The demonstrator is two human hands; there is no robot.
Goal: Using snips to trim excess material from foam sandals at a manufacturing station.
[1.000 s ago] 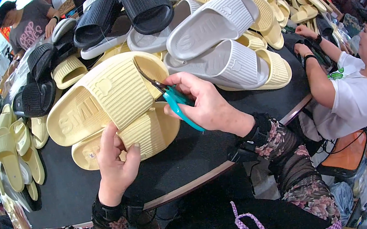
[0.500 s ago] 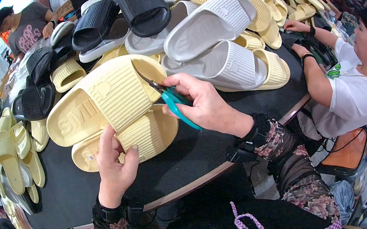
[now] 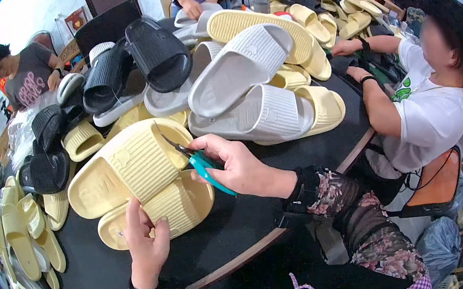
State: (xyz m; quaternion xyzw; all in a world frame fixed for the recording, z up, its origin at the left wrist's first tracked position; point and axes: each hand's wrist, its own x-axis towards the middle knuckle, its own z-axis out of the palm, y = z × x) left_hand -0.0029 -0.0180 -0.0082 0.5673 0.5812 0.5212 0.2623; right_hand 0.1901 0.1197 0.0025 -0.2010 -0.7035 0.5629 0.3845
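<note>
Two pale yellow slide slippers lie overlapped in front of me. The upper slipper (image 3: 135,173) rests partly over the lower slipper (image 3: 184,207), both with ribbed straps. My left hand (image 3: 147,251) is closed on the lower slipper near its strap, its thumb on the ribs and some fingertips hidden by the shoe. My right hand (image 3: 247,169) grips small scissors (image 3: 205,170) by their teal handles. Their dark, thin blades point up and left, at the toe-side edge of the upper slipper's strap. Whether the blades touch the strap, I cannot tell.
Grey slippers (image 3: 236,76), black slippers (image 3: 157,57) and more yellow ones pile up beyond my hands on the dark table (image 3: 242,220). Several yellow slippers (image 3: 17,233) lie at the left edge. A person in white (image 3: 430,107) works at the right; others stand across the table.
The view has tilted up, so the table and slippers sit lower and slightly left. Both hands keep their holds, and the scissors stay by the upper slipper's strap.
</note>
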